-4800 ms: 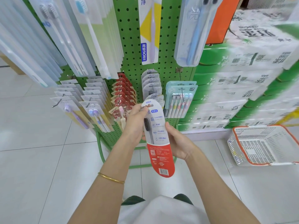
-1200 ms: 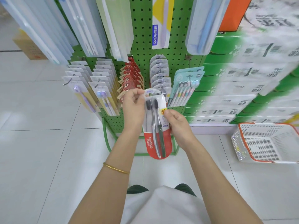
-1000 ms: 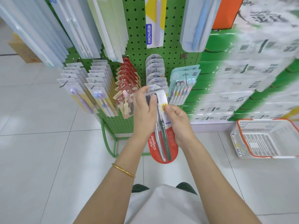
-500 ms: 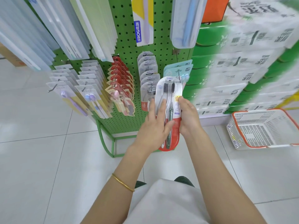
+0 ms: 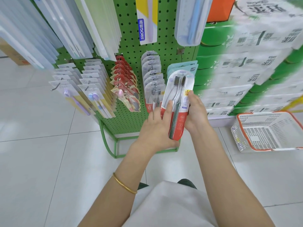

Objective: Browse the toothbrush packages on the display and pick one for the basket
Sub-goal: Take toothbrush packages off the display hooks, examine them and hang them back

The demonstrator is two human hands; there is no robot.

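- Long pale packages (image 5: pixel 49 30) hang in rows at the upper left of the green pegboard display (image 5: pixel 129 46)
- Below them, small packs with purple and blue brushes (image 5: pixel 91 94) hang on hooks, with a row of red packs (image 5: pixel 126 79) just to their right
- A gold bracelet (image 5: pixel 124 185) sits on the left forearm
- The left hand (image 5: pixel 157 128) lies with straight fingers on the front of the toothbrush package (image 5: pixel 177 89), over its lower left part; its thumb is out of sight
- The toothbrush package stands upright in front of the display, away from its hooks, showing two dark-bristled brushes above a red lower section
- The right hand (image 5: pixel 196 113) clamps the pack's right edge, thumb on the front by a yellow sticker and fingers behind; both hands sit close together on this one pack
- Stacked green-and-white cartons (image 5: pixel 237 63) fill the right
- A white basket (image 5: pixel 268 149) with an orange rim rests on the tiled floor (image 5: pixel 41 161), well apart from the pack
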